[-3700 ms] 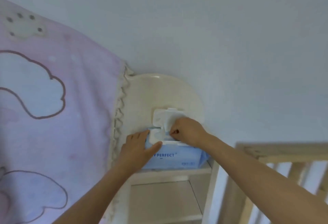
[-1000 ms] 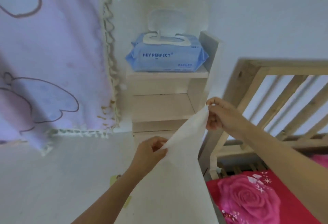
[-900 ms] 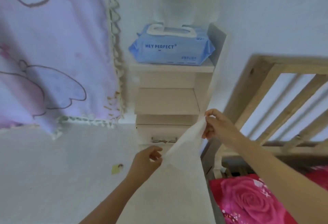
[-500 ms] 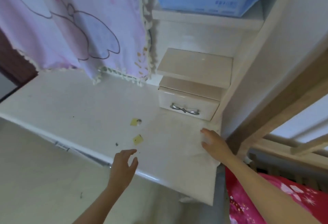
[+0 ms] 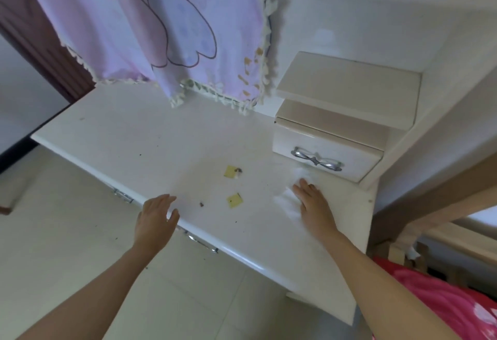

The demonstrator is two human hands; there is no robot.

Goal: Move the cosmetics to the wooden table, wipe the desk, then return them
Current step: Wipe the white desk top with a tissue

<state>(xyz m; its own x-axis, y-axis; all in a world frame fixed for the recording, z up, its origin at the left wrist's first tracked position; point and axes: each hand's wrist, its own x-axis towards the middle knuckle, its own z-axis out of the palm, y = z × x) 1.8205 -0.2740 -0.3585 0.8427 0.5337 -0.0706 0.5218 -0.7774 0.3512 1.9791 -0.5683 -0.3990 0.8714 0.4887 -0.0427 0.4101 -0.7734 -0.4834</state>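
Two bare forearms enter from the lower edge of the view — no sleeves, cuffs or gloves are visible on either. The left hand (image 5: pixel 157 218) carries no ring, watch or strap at the wrist behind it. The right hand (image 5: pixel 313 205) is likewise unadorned — no band, bracelet or marking on the wrist or along the forearm behind it. Fingernail detail on both hands is too blurred to resolve.
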